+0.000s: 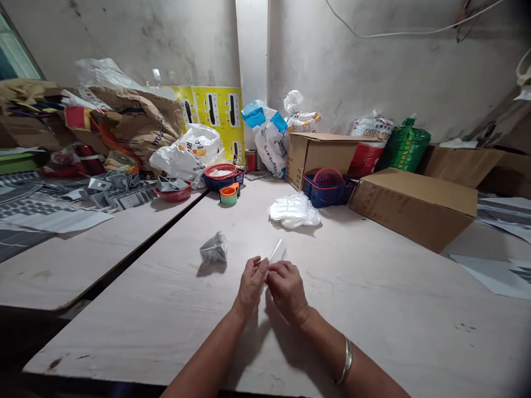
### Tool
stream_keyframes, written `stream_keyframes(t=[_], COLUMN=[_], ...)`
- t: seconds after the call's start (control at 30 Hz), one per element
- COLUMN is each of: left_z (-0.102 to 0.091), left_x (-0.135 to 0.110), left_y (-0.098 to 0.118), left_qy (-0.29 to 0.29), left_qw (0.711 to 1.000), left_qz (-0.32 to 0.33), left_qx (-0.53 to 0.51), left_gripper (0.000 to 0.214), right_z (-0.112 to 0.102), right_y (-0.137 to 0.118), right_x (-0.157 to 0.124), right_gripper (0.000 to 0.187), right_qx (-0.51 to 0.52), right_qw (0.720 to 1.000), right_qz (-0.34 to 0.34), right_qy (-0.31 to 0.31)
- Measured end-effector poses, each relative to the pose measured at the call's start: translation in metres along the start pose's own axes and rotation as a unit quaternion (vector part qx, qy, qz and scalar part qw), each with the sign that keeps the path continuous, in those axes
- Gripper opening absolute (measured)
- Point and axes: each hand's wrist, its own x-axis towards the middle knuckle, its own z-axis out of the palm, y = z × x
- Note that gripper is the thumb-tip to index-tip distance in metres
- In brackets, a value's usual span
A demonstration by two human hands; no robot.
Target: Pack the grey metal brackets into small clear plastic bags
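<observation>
My hands meet over the near middle of the pale wooden table, fingertips together. My left hand is curled, its fingers bent in and pinched on the lower end of a thin white strip. My right hand is closed the same way, gripping the strip just beside the left one, so the two hands touch. The strip sticks out from between my fingers, tilted toward the far right, its free end above the table. A silver bangle sits on my right wrist. Just to the far left of my hands lies a crumpled grey bag, and farther off a heap of white plastic
</observation>
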Motion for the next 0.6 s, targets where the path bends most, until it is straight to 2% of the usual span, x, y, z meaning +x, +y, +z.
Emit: stream_keyframes(t=[0.1, 0.17, 0.23, 0.33, 0.4, 0.43, 0.53, 0.6], left_z=[0.005, 0.006, 0.005, 0.006, 0.007, 0.007, 0.009, 0.009], left_x=[0.001, 0.002, 0.003, 0.005, 0.005, 0.005, 0.002, 0.001], left_y=[-0.006, -0.012, -0.016, -0.017, -0.016, -0.014, -0.010, -0.008], left_qy=[0.020, 0.026, 0.020, 0.012, 0.010, 0.008, -0.006, -0.025], left_qw=[0.971, 0.954, 0.943, 0.926, 0.917, 0.915, 0.915, 0.915], left_qz=[-0.105, -0.121, -0.124, -0.140, -0.151, -0.149, -0.129, -0.118], left_qx=[-0.214, -0.274, -0.308, -0.349, -0.369, -0.375, -0.383, -0.385], left_gripper=[0.046, 0.044, 0.041, 0.037, 0.033, 0.031, 0.029, 0.027], right_z=[-0.004, -0.008, -0.013, -0.020, -0.023, -0.025, -0.029, -0.031], right_y=[-0.004, 0.001, 0.008, 0.022, 0.032, 0.037, 0.043, 0.041], right_x=[-0.007, -0.010, -0.011, -0.009, -0.007, -0.006, -0.004, -0.003], right_gripper=[0.022, 0.018, 0.022, 0.037, 0.045, 0.049, 0.053, 0.049], right_qx=[0.040, 0.078, 0.123, 0.178, 0.234, 0.278, 0.441, 0.518], right_qw=[0.993, 0.990, 0.991, 0.972, 0.934, 0.907, 0.794, 0.733], right_qz=[-0.099, -0.108, -0.049, 0.124, 0.237, 0.290, 0.415, 0.440], right_qy=[-0.044, -0.053, -0.017, 0.092, 0.128, 0.124, 0.056, 0.003])
